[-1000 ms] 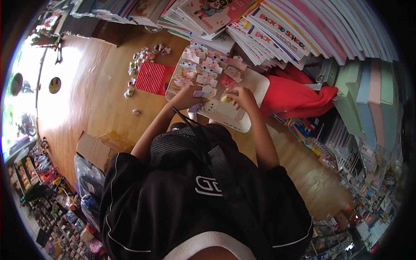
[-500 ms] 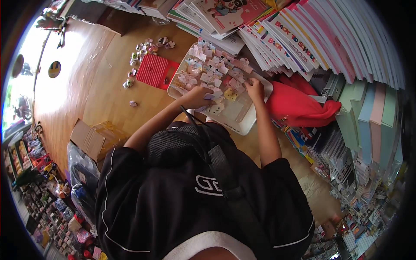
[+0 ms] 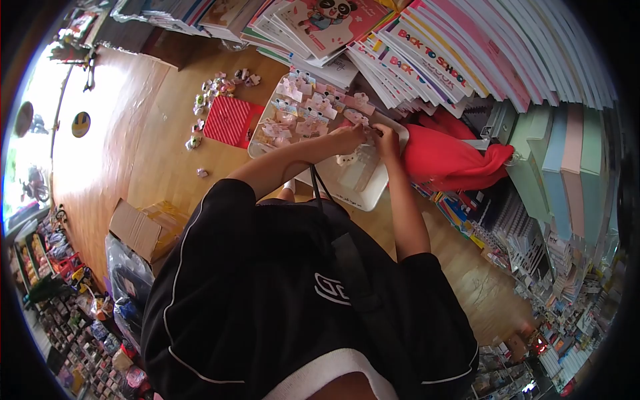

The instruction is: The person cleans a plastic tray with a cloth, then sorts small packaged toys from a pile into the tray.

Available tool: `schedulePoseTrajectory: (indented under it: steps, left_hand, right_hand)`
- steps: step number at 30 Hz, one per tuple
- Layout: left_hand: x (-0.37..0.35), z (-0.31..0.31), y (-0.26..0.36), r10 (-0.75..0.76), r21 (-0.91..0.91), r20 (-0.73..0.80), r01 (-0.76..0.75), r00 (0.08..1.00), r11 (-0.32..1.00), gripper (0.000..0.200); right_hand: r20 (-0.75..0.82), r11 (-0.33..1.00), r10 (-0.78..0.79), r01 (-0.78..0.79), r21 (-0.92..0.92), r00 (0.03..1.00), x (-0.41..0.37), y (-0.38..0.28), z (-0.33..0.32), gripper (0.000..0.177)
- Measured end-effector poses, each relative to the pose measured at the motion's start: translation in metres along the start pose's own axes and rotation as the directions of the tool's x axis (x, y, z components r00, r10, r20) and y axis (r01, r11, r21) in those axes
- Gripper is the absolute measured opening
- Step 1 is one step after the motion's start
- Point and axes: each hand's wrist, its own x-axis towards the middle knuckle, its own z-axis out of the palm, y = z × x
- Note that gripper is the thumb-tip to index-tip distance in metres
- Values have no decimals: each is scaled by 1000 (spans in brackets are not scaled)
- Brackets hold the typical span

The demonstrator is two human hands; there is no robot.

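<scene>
A white tray holds several small pink and white carded items, set close together in its upper and left part. My left hand reaches over the middle of the tray with its fingers pinched. Beside it, near the tray's right edge, my right hand is closed too, its fingertips almost meeting the left ones. Whatever lies between the fingers is too small to make out. A small white item shows just below my left hand.
A red striped piece and small trinkets lie on the wooden floor left of the tray. Stacked books stand above and right. Red cloth lies against the tray's right side. An opened cardboard box sits lower left.
My left hand has moved right and up, close to my right hand. My right hand has shifted slightly left and down. The view has tilted a little.
</scene>
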Motion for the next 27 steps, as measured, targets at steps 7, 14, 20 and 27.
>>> schedulePoseTrajectory:
  steps: [7, 14, 20, 27]
  left_hand:
    - [7, 5, -4, 82, 18, -111, -80, 990, 997, 25]
    - [-16, -37, 20, -123, -94, -70, 116, 990, 989, 25]
    - [-23, -39, 9, -221, -232, -261, 161, 940, 959, 26]
    - [-31, -32, 11, -288, -298, -89, 250, 954, 921, 30]
  right_hand:
    - [-93, 988, -44, 57, 145, 995, 6, 19, 9, 23]
    - [37, 982, 27, -33, 187, 999, 9, -5, -9, 24]
    - [17, 979, -110, 105, 175, 994, 20, -9, -8, 26]
    - [196, 982, -59, 22, 188, 979, 16, -11, -10, 23]
